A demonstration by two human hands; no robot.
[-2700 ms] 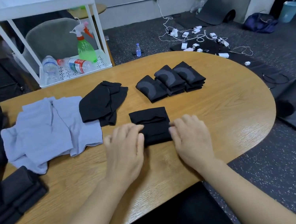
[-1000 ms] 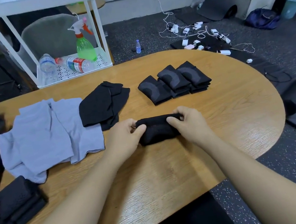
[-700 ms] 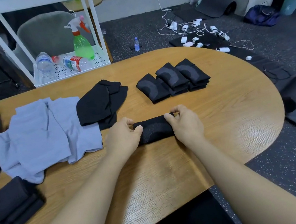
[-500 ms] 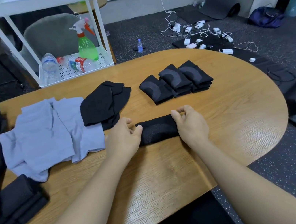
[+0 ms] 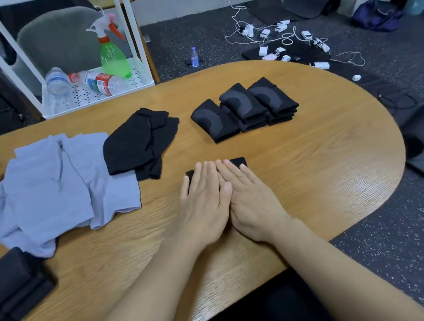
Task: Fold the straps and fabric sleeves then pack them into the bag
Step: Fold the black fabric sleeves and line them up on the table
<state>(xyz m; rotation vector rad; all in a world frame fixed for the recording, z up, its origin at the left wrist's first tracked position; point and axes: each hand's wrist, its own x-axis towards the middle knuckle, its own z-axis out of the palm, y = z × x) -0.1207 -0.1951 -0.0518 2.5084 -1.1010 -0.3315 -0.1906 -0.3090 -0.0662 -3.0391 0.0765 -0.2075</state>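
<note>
hands (image 5: 227,199) flat on folded sleeve (image 5: 238,161)

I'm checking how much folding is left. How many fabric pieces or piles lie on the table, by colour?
Black folded sleeves, far row: 3
Black folded sleeve under both hands: 1
Black loose pile: 1
Black stack, near left edge: 1
Grey-blue pile: 1
Total: 7

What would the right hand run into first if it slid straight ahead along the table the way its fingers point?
The right hand lies flat on the folded black sleeve, fingers pointing up-left. Past the sleeve's far edge is bare table, then probably the nearest of the folded sleeves, though depth is uncertain.
</note>
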